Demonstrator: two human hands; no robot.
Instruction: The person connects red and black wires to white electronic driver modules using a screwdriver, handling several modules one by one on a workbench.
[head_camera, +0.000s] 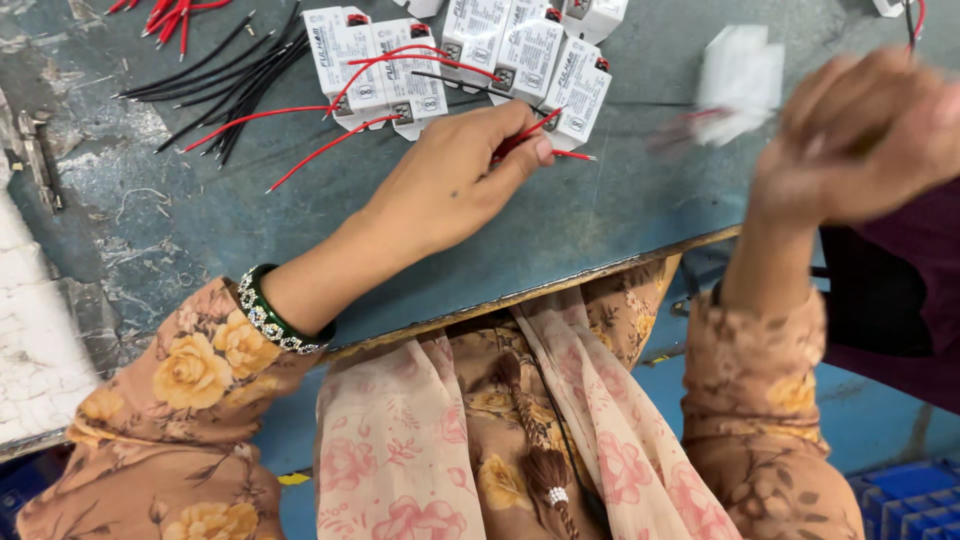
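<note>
Loose black wires (235, 85) lie at the far left of the worktop (300, 210), beside a row of white modules (470, 60). The left hand (450, 180) pinches a red wire (525, 133) between fingertips, touching the nearest module (580, 100). Further right, the blurred right hand (860, 140) is raised, curled closed, a white module (740, 80) just beside it; whether it holds it I cannot tell.

Brown sleeves (190, 400) printed with yellow roses, a green studded bangle (268, 312), a pink floral scarf (400, 440).
</note>
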